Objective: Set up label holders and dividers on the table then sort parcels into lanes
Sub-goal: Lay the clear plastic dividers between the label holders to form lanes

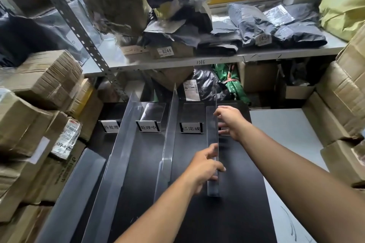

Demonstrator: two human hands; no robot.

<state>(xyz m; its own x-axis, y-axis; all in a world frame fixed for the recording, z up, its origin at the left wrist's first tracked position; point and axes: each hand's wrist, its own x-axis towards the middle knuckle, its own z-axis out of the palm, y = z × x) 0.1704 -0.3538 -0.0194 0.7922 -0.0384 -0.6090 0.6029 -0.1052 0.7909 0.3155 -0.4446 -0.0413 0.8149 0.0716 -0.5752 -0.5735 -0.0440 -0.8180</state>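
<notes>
Fingers of the left hand curl round the near half of the clear divider, and the right hand pinches its top edge further toward 12 o'clock. It stands upright on the black table, right of centre, running 12 to 6, just at 3 o'clock of the third label holder. Probably stiff, light, slick acrylic (it could tip): grip both faces, one hand per end.

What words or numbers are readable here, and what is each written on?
"待处理": left label holder.
"处理中": second holder.
"已完成": third holder.
"0244": box tag.
"1316": shelf edge.
"03-0295": left parcel label, first character unclear.
Fourth holder: hidden by right hand.
Bag labels: too blurred.
</notes>
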